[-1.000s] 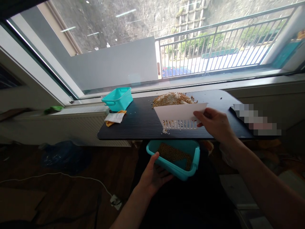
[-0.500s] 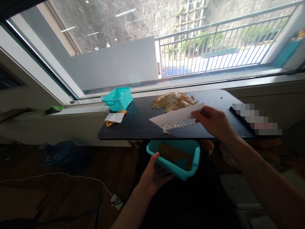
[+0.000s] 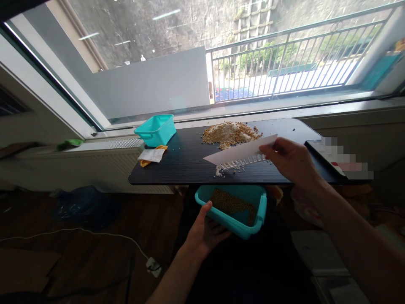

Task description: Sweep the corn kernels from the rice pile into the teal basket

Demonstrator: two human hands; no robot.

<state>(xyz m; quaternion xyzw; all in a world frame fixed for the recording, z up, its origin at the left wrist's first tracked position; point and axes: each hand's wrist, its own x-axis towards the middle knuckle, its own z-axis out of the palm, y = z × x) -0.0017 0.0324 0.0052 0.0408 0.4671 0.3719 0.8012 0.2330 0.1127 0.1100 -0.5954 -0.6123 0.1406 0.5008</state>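
Note:
Below the table's front edge, my left hand [image 3: 205, 230] grips a turquoise plastic basket [image 3: 245, 231], thumb over the rim and fingers underneath. Small brownish round beans or grains [image 3: 230, 202] cover part of its bottom. My right hand [image 3: 289, 158] pinches the right end of a white card [image 3: 242, 150] with a row of slots cut along its lower edge. The card is held tilted over the table, in front of a heap of mixed yellow and white grains [image 3: 230, 133]. A few white grains [image 3: 220, 171] lie scattered under its slotted edge.
The dark table [image 3: 186, 162] stands against the window. At its left end are another turquoise basket [image 3: 158, 131] and a white packet on an orange cloth [image 3: 152, 155]. A dark-edged flat object [image 3: 325, 158], partly blurred out, lies at the right. A radiator [image 3: 104, 162] is at the left.
My right hand has moved the slotted card slightly to the right. More white grains and one darker grain show on the table beneath it. My left hand and the basket stay nearly still.

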